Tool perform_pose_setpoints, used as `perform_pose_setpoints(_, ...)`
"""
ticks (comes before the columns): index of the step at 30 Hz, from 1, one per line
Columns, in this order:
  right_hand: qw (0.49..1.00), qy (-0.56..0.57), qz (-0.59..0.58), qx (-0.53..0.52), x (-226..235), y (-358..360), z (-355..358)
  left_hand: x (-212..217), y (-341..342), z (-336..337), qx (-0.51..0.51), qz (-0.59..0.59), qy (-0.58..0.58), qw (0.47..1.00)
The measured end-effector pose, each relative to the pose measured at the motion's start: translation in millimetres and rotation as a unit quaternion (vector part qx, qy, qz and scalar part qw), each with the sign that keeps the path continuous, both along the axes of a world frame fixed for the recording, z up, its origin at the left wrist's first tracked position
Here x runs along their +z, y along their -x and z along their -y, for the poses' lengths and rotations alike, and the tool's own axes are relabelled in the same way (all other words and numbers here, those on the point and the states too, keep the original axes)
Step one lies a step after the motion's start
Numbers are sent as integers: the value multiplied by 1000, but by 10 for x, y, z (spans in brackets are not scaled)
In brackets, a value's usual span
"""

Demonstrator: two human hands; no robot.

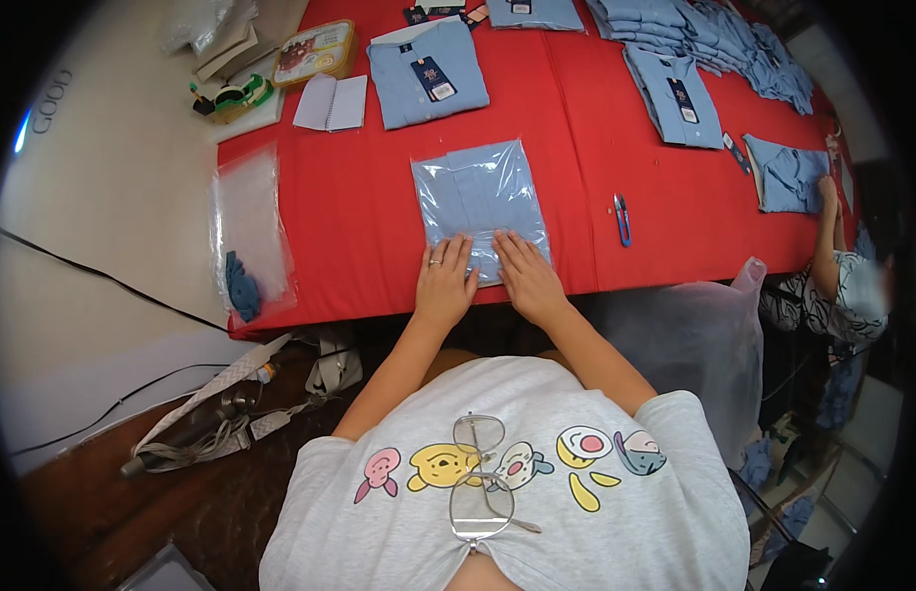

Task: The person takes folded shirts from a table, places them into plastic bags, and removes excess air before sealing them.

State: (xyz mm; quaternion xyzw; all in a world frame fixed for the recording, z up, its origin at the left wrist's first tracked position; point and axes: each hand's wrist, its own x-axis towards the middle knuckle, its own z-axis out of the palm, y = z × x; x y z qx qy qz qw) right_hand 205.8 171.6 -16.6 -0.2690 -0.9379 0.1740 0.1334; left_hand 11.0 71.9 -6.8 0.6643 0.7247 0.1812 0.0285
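A folded blue shirt in a clear plastic bag (483, 192) lies flat on the red-covered table in front of me. My left hand (446, 281) rests on the bag's near left part, fingers stretched out, a ring on one finger. Beside it, my right hand (529, 281) lies flat on the near right part, its fingers also extended. Both palms sit near the table's front edge, and neither hand grips anything. Beyond the bag is another folded blue shirt (394, 84) with a dark tag on its front.
Blue-handled thread snips (623, 221) lie to the right. Clear plastic bags (251, 222) are at the left with a small blue cloth bundle (241, 287). A notebook (332, 102), tape dispenser (243, 97) and piled shirts (665, 34) stand farther back. A co-worker's hand (829, 197) touches a shirt at right.
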Motion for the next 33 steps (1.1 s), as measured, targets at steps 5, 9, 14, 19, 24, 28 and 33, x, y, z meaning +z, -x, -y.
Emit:
perform_pose_setpoints(5, 996, 28, -14, -78, -12, -272, -61, 21, 175, 126, 66, 27, 17, 997)
perform_pose_setpoints(9, 986, 70, 15, -150, 22, -309, -130, 93, 185, 141, 177, 102, 24, 979)
perform_pose_setpoints(14, 997, 5, 44, -61, 425, -269, -73, -25, 352, -120, 278, 364, -5, 889)
perform_pose_setpoints(19, 994, 67, 72, -55, 351, -65, -37, -18, 532, -715, 286, 308, -26, 907)
perform_pose_setpoints(24, 993, 83, 50, -67, 411, -71, -94, -76, 909, -1121, 246, 403, 138, 871)
perform_pose_setpoints(28, 991, 60, 106, -57, 456, -108, -158, 40, 846, -1381, 250, 261, 14, 932)
perform_pose_setpoints(33, 994, 55, 92, -32, 334, -269, -221, 259, 1025, -1724, -45, 83, 54, 994)
